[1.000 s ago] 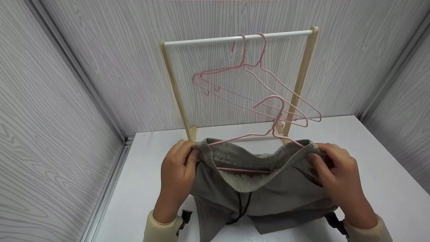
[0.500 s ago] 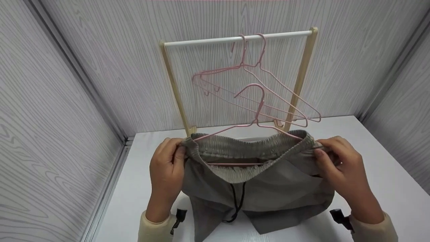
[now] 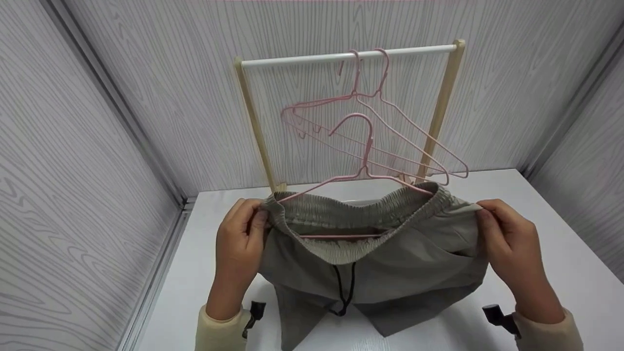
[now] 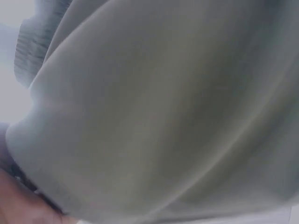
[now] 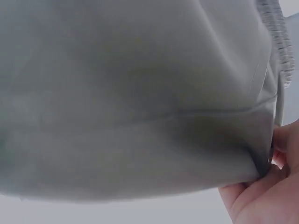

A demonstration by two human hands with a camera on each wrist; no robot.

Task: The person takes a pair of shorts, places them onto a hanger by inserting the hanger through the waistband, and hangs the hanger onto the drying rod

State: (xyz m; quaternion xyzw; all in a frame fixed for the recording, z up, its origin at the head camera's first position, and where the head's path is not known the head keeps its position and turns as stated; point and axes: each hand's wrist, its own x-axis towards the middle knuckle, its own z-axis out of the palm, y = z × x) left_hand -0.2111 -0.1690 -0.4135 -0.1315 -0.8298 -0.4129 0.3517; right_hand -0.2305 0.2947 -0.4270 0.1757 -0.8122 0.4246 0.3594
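Grey-green shorts [image 3: 312, 278] with a gathered elastic waistband and a dark drawstring hang between my two hands above the table. A pink wire hanger [image 3: 369, 146] sits inside the waistband, its hook and shoulders sticking out at the top and its lower bar showing in the opening. My left hand [image 3: 239, 243] pinches the waistband at its left end. With thumb and fingers, my right hand [image 3: 512, 239] pinches the fabric at the right side, a little outside the waistband. Cloth fills both wrist views; in the right wrist view, fingers [image 5: 261, 191] grip the side of the shorts [image 5: 140, 154].
Behind the shorts stands a rack with wooden legs [image 3: 441, 112] and a white rail [image 3: 302, 59]. Pink hangers [image 3: 414, 146] hang from the rail, close behind the held hanger's hook. The white table [image 3: 551, 234] meets patterned wall panels [image 3: 195, 122] at the back and sides.
The shorts and hanger have shifted left and up, and the hanger has turned more upright. My right hand has moved outward from the waistband, pulling the side fabric taut.
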